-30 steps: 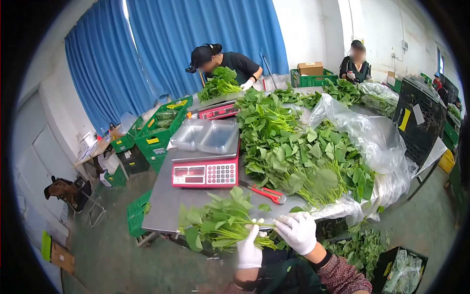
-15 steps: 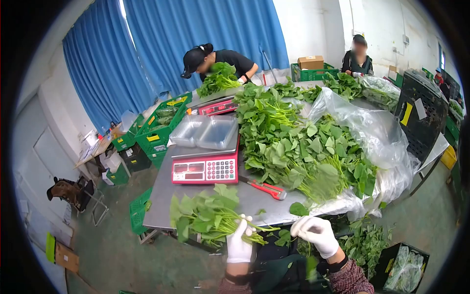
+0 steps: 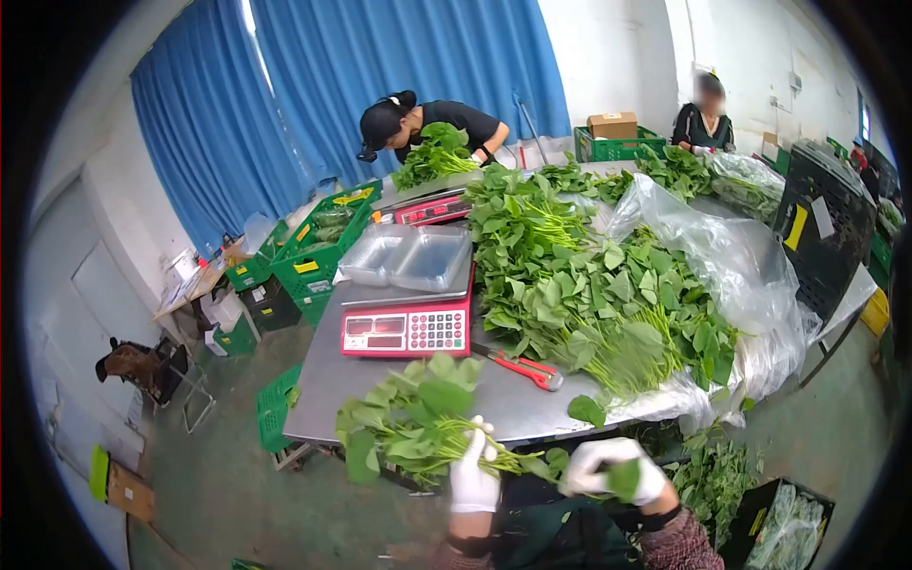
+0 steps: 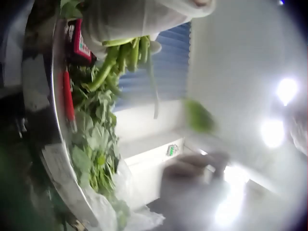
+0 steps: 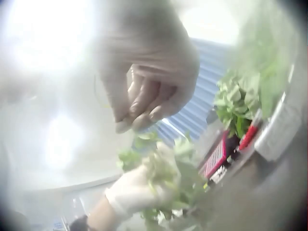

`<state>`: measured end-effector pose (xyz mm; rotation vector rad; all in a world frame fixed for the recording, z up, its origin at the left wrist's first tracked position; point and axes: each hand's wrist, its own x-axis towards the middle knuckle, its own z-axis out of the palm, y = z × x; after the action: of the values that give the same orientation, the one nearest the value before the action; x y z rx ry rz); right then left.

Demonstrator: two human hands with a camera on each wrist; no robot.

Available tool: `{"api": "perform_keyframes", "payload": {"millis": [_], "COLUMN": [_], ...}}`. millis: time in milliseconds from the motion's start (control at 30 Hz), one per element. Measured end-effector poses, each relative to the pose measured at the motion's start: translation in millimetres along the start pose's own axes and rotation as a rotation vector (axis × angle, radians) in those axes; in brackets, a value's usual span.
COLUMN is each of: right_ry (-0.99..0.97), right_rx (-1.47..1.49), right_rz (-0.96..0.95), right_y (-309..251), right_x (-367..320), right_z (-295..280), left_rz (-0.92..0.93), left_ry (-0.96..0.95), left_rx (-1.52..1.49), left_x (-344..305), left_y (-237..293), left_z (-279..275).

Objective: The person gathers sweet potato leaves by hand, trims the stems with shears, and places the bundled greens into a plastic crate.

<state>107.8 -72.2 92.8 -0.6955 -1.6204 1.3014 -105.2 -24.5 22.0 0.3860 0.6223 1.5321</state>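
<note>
1. Hard to make out: the right hand (image 3: pixel 616 472) is blurred in the head view, a smeared green leaf (image 3: pixel 624 480) overlapping it. The left wrist view shows the right hand as a pale blur. The left hand (image 3: pixel 474 478) is cut off by the top edge there, and its grip hides the middle of the stems.
2. The bunch (image 3: pixel 408 418) has its leaves toward the left of the head view and its stem ends toward the right. Its long axis runs roughly side to side, dipping slightly to the right. In the left wrist view, thick stem ends (image 4: pixel 130 57) poke out from the glove.
3. The bunch is at the near edge of the table (image 3: pixel 318 404), on the wearer's side of the scale (image 3: pixel 407 331). Whether its leaves touch the metal cannot be told.
4. The left hand grips the bunch, fingers wrapped round the stems.
5. The right hand is closed, just beside the stem ends, its fingers curled in toward the thumb; whether a thin stem lies between the tips cannot be told.
6. Clear trays (image 3: pixel 407 256) sit on the scale. A red cutter (image 3: pixel 532 373) lies between scale and pile (image 3: pixel 579 285), and a loose leaf (image 3: pixel 586 410) lies at the table's edge.
</note>
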Motion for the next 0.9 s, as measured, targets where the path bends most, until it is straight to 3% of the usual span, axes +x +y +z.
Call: {"api": "perform_keyframes", "payload": {"millis": [33, 100, 267, 333, 400, 467, 500, 533, 600, 667, 800, 867, 900], "right_ry": [-0.072, -0.050, 0.239, 0.254, 0.074, 0.111, 0.183, 0.257, 0.259, 0.328, 0.166, 0.135, 0.208], "right_rx": [0.110, 0.065, -0.159, -0.372, -0.172, -0.151, -0.288, -0.425, -0.341, -0.492, -0.552, -0.309, 0.022], "right_rz": [-0.259, -0.228, -0.085, -0.138, 0.170, 0.126, 0.063, -0.001, 0.003, -0.113, -0.254, -0.272, -0.240], "right_y": [-14, -18, -20, 26, 34, 43, 46, 45, 38, 40, 27, -6, -16], "right_x": [-7, 7, 20, 42, 49, 48, 48, 50, 47, 41, 27, 12, -6], "right_z": [-16, -20, -17, -1, 6, 12, 14, 17, 19, 15, 8, 2, -7], "left_rz": [-0.006, -0.004, -0.152, -0.200, -0.157, -0.110, -0.072, -0.068, 0.017, 0.027, -0.043, -0.097, -0.091], "left_ry": [-0.016, -0.028, -0.300, -0.371, -0.355, -0.333, -0.312, -0.305, -0.220, -0.142, -0.109, 0.074, 0.050], "left_rx": [0.002, 0.000, 0.214, 0.267, 0.269, 0.349, 0.434, 0.436, 0.391, 0.402, 0.301, 0.145, 0.137], "left_x": [2, 1, -12, -17, -21, -20, -20, -21, -22, -21, -16, -8, -2], "left_y": [5, 8, -11, -12, -14, -14, -13, -13, -16, -17, -23, -19, -14], "left_z": [-3, -5, 3, 8, 11, 10, 8, 8, 11, 13, 9, 4, -4]}}
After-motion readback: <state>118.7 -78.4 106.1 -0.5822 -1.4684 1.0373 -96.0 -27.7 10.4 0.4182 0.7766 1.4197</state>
